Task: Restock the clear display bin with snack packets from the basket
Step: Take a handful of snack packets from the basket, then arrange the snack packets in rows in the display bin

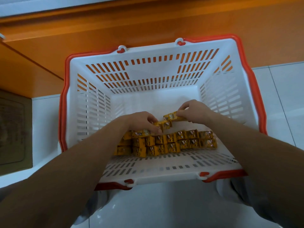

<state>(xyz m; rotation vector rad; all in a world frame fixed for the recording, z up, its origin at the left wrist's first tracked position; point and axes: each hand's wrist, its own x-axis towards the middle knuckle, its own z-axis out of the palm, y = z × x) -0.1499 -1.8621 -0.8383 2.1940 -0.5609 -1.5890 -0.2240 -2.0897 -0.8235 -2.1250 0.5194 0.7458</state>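
Tiles (46, 129) are showing white at 9 o'clock, next to a brown panel (11, 129) I cannot identify, and an orange counter front (148, 22) is running across 12 o'clock. Dead centre, the white shopping basket (227, 99) with its red rim is sitting on the floor.

The left hand (143, 120) is reaching down inside it, fingers curled, pinching the left end of a short run of yellow packets (167, 121). I cannot tell whether those are joined as a strip. The right hand (191, 109), just toward 2 o'clock of the left, is pinching the other end, so both hands are sharing one small load above the basket floor.

Below them, the stacked snack packets (172, 142) are lying in tidy rows along the basket's 6 o'clock wall, while the 12 o'clock half of its floor is showing bare plastic.

The clear display bin is not appearing anywhere, so its fill is unknowable. My read is that a pick-up is happening, that the bare half is hinting some stock may be gone already, and that plenty is waiting to be carried over.
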